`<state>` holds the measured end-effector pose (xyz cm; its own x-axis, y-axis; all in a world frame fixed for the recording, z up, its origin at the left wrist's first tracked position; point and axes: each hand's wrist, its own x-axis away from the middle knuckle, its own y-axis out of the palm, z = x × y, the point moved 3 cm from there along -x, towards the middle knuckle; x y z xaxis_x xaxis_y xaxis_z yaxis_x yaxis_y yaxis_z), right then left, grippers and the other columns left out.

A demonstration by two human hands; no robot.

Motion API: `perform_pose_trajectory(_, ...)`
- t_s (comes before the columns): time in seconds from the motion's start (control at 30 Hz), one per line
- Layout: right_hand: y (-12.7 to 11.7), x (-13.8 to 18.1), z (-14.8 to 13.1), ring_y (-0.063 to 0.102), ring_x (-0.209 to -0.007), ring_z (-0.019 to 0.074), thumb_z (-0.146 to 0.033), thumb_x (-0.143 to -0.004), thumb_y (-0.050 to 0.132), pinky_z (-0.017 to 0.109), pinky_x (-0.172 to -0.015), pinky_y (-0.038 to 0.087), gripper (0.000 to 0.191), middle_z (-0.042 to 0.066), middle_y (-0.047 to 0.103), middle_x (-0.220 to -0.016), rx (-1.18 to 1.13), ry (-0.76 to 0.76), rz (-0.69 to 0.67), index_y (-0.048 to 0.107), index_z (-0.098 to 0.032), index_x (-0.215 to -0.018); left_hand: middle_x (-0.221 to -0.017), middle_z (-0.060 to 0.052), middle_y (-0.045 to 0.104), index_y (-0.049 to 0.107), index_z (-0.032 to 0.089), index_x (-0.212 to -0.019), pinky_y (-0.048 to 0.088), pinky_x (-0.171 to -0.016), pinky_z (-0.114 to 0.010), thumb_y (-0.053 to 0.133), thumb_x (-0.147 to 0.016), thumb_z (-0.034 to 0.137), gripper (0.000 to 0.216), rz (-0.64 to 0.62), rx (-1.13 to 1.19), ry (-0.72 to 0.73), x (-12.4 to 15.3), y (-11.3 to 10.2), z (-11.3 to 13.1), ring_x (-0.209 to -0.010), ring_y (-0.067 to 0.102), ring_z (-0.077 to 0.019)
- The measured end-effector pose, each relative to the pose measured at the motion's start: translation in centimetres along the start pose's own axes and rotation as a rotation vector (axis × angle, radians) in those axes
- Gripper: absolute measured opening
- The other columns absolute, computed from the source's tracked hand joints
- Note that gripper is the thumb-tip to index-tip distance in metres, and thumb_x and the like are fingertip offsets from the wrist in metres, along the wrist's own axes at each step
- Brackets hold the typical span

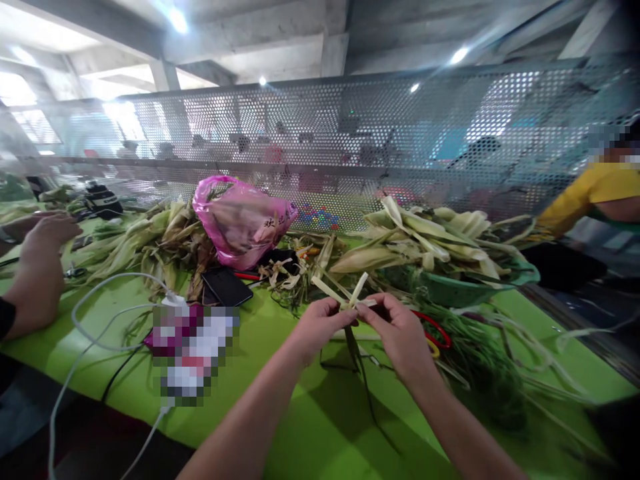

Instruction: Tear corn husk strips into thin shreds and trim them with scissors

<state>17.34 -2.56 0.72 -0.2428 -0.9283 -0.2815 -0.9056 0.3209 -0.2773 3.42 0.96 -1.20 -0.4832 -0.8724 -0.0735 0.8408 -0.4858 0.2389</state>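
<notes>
Over the green table (295,433), my left hand (323,327) and my right hand (397,327) meet, each pinching part of a small piece of crossed corn husk strips (359,288). Pale strip ends stick up between the fingers, and dark thin strips hang down below. Exactly how the strips are joined is hidden by my fingertips. Just beyond my right hand are the red and yellow handles of a pair of scissors (440,333), partly covered. Fine green strands (485,353) lie in a tangle to its right.
A green basket (450,290) heaped with corn husks (425,233) stands at right. A pink plastic bag (240,227), more husks (145,247) and a dark phone (227,287) lie at left-centre. White cables (85,300) cross the left side. People sit on both sides; a perforated screen (320,133) runs behind.
</notes>
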Motion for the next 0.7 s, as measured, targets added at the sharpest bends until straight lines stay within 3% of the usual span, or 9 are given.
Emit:
perform_pose_trajectory(0.17,0.6,0.1,-0.2,0.062,-0.073,0.0196,-0.045,-0.079,0.062,0.030,-0.067,0.049,0.026,0.005,0.068,-0.077,0.004,0.010,-0.125,0.062,-0.019,-0.082,-0.065,0.000,0.054,0.057,0.012,-0.069,0.038,-0.062,-0.024,0.065,-0.073,0.035,0.024,0.149,-0.046,0.018,0.0,-0.3,0.3,-0.062,0.049,-0.0107)
perform_pose_trajectory(0.33,1.0,0.8,-0.6,0.058,-0.060,0.0178,-0.041,-0.085,0.056,0.028,-0.056,0.042,0.022,0.002,0.066,-0.068,0.395,-0.150,-0.099,0.062,-0.021,-0.078,-0.057,0.004,0.046,0.052,0.015,-0.061,0.032,-0.057,-0.024,0.060,-0.074,0.031,0.022,0.251,-0.109,0.032,-0.1,-0.7,0.2,-0.056,0.040,-0.0092)
perform_pose_trajectory(0.53,1.1,1.4,-2.0,0.058,-0.077,0.0233,-0.032,-0.093,0.047,0.035,-0.071,0.040,0.023,0.007,0.065,-0.081,0.771,-0.600,-0.080,0.061,-0.019,-0.081,-0.062,0.003,0.050,0.057,0.016,-0.065,0.034,-0.062,-0.023,0.056,-0.075,0.027,0.016,0.171,-0.420,0.091,-0.5,-1.1,-0.3,-0.064,0.044,-0.0119)
perform_pose_trajectory(0.6,0.8,1.1,-2.2,0.057,-0.085,0.0244,-0.032,-0.093,0.046,0.036,-0.076,0.041,0.022,0.008,0.063,-0.088,0.766,-0.642,-0.083,0.061,-0.019,-0.082,-0.066,0.002,0.053,0.059,0.017,-0.068,0.035,-0.064,-0.024,0.053,-0.078,0.026,0.015,0.096,-0.502,0.132,-0.5,-1.0,0.0,-0.067,0.045,-0.0129)
perform_pose_trajectory(0.7,0.2,0.5,-2.1,0.057,-0.085,0.0230,-0.032,-0.093,0.047,0.034,-0.075,0.042,0.020,0.009,0.061,-0.091,0.687,-0.581,-0.100,0.060,-0.020,-0.083,-0.068,0.000,0.053,0.058,0.018,-0.067,0.035,-0.065,-0.025,0.049,-0.081,0.024,0.017,-0.008,-0.588,0.205,-0.2,-0.6,0.9,-0.069,0.045,-0.0140)
